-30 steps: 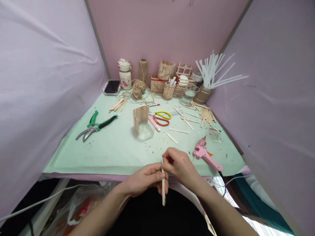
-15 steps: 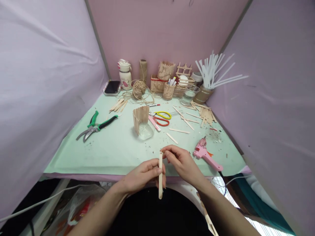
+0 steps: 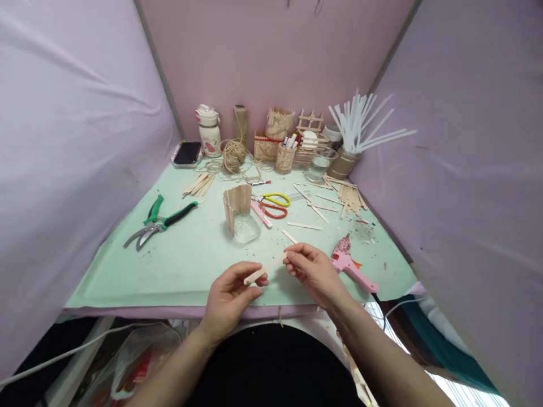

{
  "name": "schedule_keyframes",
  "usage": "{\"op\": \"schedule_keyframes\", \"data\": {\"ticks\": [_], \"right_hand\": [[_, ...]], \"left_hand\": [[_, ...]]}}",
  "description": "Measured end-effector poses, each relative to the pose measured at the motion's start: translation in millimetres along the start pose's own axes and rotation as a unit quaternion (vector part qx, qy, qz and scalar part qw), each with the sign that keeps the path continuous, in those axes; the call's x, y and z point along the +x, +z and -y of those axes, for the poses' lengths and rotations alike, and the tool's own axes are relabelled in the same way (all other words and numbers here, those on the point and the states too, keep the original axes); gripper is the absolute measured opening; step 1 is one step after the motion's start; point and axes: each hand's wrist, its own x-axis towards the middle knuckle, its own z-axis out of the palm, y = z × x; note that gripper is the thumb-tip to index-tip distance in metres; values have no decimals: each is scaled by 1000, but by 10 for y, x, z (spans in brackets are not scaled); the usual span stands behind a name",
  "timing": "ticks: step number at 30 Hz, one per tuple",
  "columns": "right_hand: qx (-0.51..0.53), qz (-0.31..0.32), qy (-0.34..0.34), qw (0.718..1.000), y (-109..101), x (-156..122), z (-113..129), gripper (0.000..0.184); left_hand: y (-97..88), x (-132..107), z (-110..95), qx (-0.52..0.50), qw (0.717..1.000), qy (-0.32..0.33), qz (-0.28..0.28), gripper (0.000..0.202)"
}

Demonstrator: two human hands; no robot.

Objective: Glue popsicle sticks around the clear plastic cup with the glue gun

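Note:
A pale wooden craft stick (image 3: 271, 265) slants across the gap between my hands, above the table's near edge. Its right end is pinched between the thumb and fingers of my right hand (image 3: 316, 277). My left hand (image 3: 231, 291) curves around the other end, thumb spread away from the fingers; the stick passes by its fingertips without a visible grip. Just beyond stands a clear squarish container (image 3: 248, 228) with upright wooden sticks (image 3: 237, 204) along its back and left sides. A pink glue gun (image 3: 354, 268) lies right of my right hand.
Green-handled pruners (image 3: 159, 223) lie at left. Scissors (image 3: 275, 206) and a pink cutter (image 3: 261, 213) are behind the container. Loose sticks (image 3: 352, 199) lie at right. Twine (image 3: 234, 156), a bottle (image 3: 210, 133), a water cup (image 3: 320, 165) and white glue sticks (image 3: 360, 121) line the back.
The stick has turned from upright to a slant. My right hand now pinches its upper end, while my left thumb has come off it and the left fingers have spread.

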Motion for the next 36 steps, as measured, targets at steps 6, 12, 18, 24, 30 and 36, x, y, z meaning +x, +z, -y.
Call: {"op": "schedule_keyframes", "data": {"ticks": [6,12,18,24,30,36], "right_hand": [[-254,52,-74,963,-163,-130,62,36],[-635,-147,-240,719,-1132,-239,229,43],[-705,-135,-141,682,-1711,-166,22,51],[-644,-113,-111,749,-1546,-177,80,35],[-453,-137,-107,874,-1239,-346,161,43],[-178,-39,-54,982,-795,-411,33,43]], "left_hand": [[-43,-42,111,209,961,168,-62,19],[-199,-14,182,301,930,198,-75,17],[-212,-4,230,325,931,146,-82,17],[-219,-13,268,330,934,99,-95,15],[-200,6,285,310,941,68,-114,13],[-168,47,263,266,951,52,-148,8]]}}
